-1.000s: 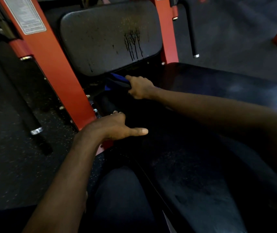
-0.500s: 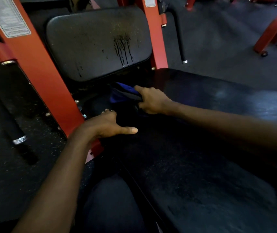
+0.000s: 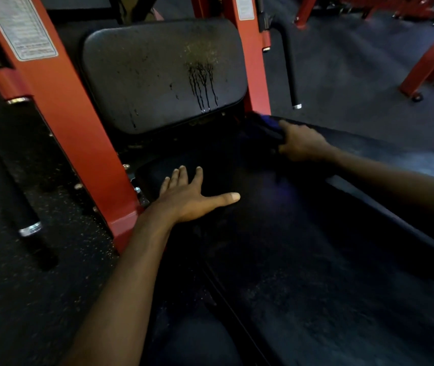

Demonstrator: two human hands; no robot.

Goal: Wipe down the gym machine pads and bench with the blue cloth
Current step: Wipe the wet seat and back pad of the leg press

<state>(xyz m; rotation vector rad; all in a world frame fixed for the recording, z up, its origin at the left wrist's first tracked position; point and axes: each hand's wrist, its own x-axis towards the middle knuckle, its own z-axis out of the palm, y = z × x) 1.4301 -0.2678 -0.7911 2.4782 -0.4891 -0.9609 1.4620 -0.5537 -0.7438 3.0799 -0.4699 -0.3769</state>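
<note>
— Pressing flat on the bench (image 3: 303,273), is that the left hand (image 3: 192,199)?

— Yes. Its fingers are spread, the thumb points right, the palm lies on the dark padding near the bench's far end, and it has hold of nothing.

— And the right hand (image 3: 303,145)?

— Farther along, at the far right corner of the bench. Its fingers are curled around the blue cloth (image 3: 266,128), which is bunched against the padding just below the red frame post (image 3: 250,62). The cloth is dark and blurred, so its edges are hard to make out.

— What about the upright pad (image 3: 163,75)?

— It stands between two red posts beyond the bench, tilted back. Dark drips (image 3: 202,85) run down its right half to the lower edge.

— Anything beside it?

— A black handle (image 3: 289,67) with a silver cap hangs to the right, above the speckled floor (image 3: 355,75).
</note>
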